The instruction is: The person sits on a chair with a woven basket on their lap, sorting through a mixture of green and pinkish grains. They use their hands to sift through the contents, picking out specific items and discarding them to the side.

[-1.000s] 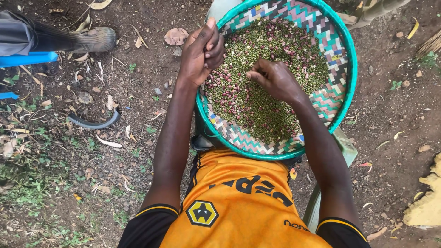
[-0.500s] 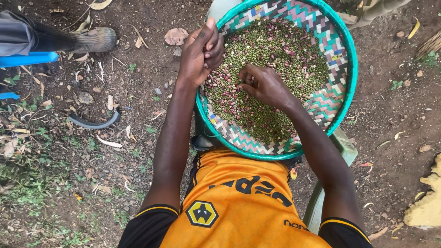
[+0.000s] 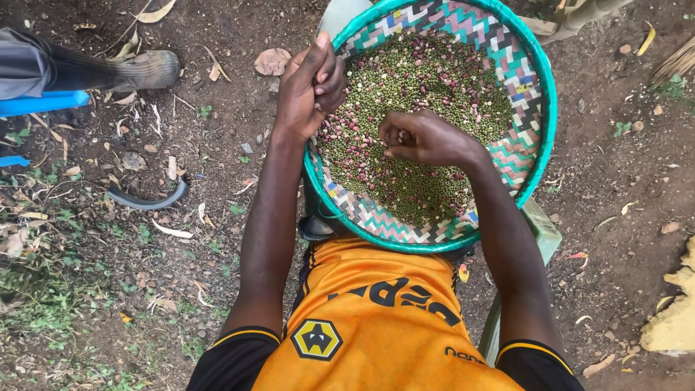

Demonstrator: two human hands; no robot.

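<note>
The bare ground of dark packed soil (image 3: 217, 239), littered with dry leaves, twigs and sparse green weeds, fills the frame on every side. On the person's lap rests one round, shallow woven tray with a teal rim and a plaited wall in pink, white, teal and dark strips (image 3: 525, 130); its near edge touches the orange jersey with black sleeves (image 3: 376, 326), and its far edge runs to the top of the frame. The tray's floor is covered by a loose, granular layer of small round green seeds mixed with reddish-pink beans (image 3: 427, 94), too many to count; a band of bare weave shows between the layer and the rim along the near and right sides. One green plastic seat (image 3: 543, 232) shows under the tray at the right. One grey-clad leg with a worn shoe (image 3: 145, 69) lies at upper left, beside two blue bars (image 3: 43, 101), well apart from the tray. One curved dark strip (image 3: 148, 201) lies on the soil to the left. The left hand (image 3: 311, 83) sits at the tray's left rim, fingers curled into a loose fist; what it encloses cannot be told. The right hand (image 3: 423, 137) rests on the seed layer near its centre, fingers bent inward, fingertips pinched over a few seeds.
</note>
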